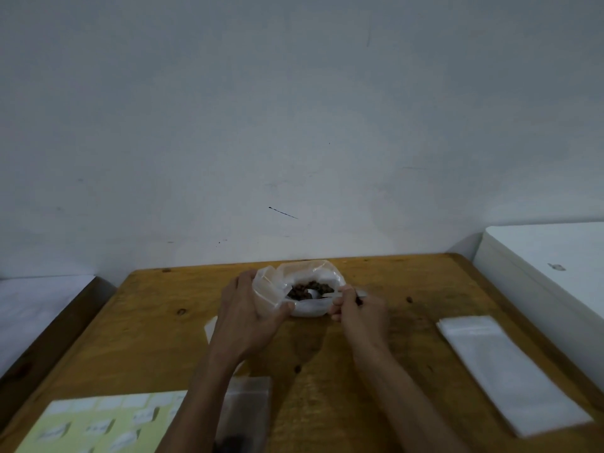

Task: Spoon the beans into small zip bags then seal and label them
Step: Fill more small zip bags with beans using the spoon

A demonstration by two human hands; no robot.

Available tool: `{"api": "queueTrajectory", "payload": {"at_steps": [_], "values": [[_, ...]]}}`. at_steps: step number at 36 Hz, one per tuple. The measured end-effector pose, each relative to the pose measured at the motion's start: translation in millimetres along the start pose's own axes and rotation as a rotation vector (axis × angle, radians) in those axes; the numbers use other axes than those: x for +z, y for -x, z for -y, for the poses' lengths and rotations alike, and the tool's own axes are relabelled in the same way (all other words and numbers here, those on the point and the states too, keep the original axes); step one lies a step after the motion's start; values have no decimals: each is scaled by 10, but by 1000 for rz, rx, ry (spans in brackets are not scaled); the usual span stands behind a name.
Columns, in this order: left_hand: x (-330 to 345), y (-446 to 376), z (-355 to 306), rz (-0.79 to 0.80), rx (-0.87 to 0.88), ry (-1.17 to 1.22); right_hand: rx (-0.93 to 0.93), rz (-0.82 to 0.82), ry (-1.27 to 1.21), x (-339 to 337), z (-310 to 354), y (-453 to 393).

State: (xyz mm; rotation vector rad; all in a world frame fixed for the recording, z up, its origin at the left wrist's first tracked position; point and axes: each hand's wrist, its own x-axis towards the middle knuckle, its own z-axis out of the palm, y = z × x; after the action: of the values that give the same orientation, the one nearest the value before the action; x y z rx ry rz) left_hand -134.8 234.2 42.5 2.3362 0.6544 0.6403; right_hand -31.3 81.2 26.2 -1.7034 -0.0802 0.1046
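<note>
A clear plastic bag [304, 273] of brown beans [310, 287] sits in a white bowl [309, 309] at the far middle of the wooden table [163, 322]. My left hand [251, 308] grips a small clear zip bag [268, 289] beside the beans. My right hand [356, 308] holds the handle of a white spoon [313, 293] whose bowl lies among the beans. A filled small zip bag [243, 413] lies near the front edge, partly hidden by my left forearm.
A yellow sheet of white labels [98, 423] lies at the front left. A stack of empty clear bags [510, 371] lies at the right. A white box [549, 266] stands beyond the table's right edge. A pale wall rises behind.
</note>
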Motion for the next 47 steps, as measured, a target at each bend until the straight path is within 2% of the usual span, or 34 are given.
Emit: {"api": "queueTrajectory", "payload": {"at_steps": [2,6,14,22,28,32,36,42,47], "values": [[-8,0,0,-7,2,-2,92,-22,-112,15,20,-10],[-14,7,-8,-29,25,-13,164,-70,-232,-23,42,-58],[-42,-69,-78,-27,92,-40,76,-37,-371,-243,294,-111],[-20,-164,-246,-32,98,7,-168,62,-374,-382,833,68],[26,-159,-331,-31,101,125,-566,167,49,-325,903,271],[12,-137,-330,-82,74,210,-714,46,34,-318,834,265],[5,-133,-274,-127,24,281,-672,-117,10,-344,733,163],[-24,-129,-223,-171,30,318,-495,1,317,-219,278,-43],[-46,-113,-208,-180,79,238,-323,7,303,-82,26,-52]]}}
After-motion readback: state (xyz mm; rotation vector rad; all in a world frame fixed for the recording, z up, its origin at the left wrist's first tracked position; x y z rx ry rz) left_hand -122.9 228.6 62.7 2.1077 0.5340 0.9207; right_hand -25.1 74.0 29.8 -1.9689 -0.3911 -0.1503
